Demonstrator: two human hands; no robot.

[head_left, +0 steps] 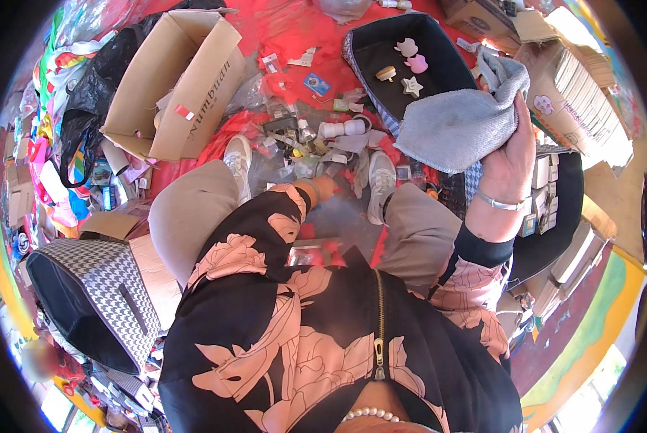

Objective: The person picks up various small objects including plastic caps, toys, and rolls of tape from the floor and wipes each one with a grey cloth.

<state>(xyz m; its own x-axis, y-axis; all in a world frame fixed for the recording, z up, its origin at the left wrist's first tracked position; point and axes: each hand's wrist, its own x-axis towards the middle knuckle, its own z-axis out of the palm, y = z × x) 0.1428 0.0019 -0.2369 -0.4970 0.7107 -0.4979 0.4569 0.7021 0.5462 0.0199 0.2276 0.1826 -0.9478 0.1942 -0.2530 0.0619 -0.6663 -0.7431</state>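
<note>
My right hand (507, 169) is raised at the right and grips a grey cloth (457, 123) that hangs in front of a black fabric bin (381, 47). A silver bangle sits on that wrist. In the bin lie small shaped pieces, two pink ones (412, 56) and a pale star (411, 86). My left hand (322, 189) reaches down between my knees into small clutter on the red floor; its fingers are too small and blurred to read. A flat red packet (312, 252) rests on my lap.
An open cardboard box (186, 86) lies at upper left beside a black plastic bag (92, 86). A houndstooth-patterned bin (92, 289) stands at lower left. White rolls (341, 128) and scraps litter the floor by my white shoes (381, 177). Stacked cartons (576, 94) crowd the right.
</note>
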